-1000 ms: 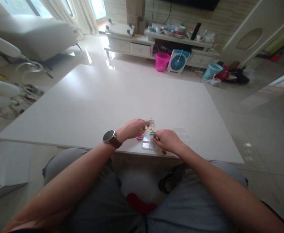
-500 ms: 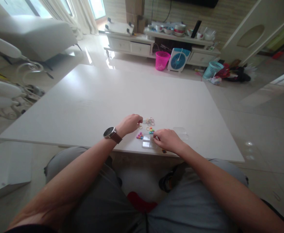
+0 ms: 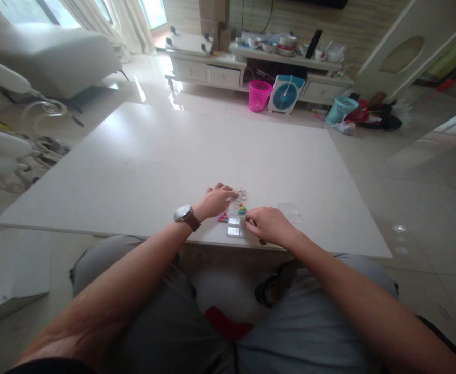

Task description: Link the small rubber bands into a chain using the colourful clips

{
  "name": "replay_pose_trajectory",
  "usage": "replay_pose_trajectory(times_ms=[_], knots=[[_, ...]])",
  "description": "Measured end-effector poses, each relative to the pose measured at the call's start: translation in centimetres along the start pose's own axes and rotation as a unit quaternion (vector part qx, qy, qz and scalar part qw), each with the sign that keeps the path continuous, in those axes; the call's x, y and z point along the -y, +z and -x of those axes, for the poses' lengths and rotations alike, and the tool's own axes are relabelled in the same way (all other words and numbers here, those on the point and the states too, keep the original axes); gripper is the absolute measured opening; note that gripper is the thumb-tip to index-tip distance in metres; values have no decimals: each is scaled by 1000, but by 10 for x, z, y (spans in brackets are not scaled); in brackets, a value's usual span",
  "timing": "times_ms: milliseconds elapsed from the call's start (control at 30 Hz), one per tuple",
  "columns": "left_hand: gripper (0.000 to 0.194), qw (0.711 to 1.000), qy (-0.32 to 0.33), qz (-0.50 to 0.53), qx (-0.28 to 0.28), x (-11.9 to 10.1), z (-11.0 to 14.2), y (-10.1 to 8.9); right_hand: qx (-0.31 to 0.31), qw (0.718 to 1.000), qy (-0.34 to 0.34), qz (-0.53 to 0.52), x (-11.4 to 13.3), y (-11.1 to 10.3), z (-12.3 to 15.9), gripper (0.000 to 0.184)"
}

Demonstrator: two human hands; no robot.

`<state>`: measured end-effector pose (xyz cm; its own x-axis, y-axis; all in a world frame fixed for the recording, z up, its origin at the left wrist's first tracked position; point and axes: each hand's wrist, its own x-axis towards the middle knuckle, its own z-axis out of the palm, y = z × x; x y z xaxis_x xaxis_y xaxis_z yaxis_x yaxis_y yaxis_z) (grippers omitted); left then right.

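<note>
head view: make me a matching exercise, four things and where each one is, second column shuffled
1. round watch with brown strap
2. clear plastic compartment box
3. thin pale rings
4. pink perforated plastic basket

A. by the right hand
B. beside the square blue-and-white fan
C. worn on the left arm
D. right in front of the left hand

Pairs: 1-C, 2-A, 3-D, 4-B
</note>
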<state>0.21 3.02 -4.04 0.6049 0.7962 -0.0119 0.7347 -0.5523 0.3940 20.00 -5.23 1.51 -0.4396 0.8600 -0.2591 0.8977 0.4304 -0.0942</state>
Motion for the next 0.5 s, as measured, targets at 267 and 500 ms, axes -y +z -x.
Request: replay_pose_trajectory(times_ms=[267, 500], knots=[[29, 1000, 5, -14, 5, -1, -1, -4, 8, 1000, -2, 2, 1, -1, 0, 28], [24, 999, 4, -2, -36, 1, -4, -7, 29, 1000, 6, 5, 2, -3, 1, 27]])
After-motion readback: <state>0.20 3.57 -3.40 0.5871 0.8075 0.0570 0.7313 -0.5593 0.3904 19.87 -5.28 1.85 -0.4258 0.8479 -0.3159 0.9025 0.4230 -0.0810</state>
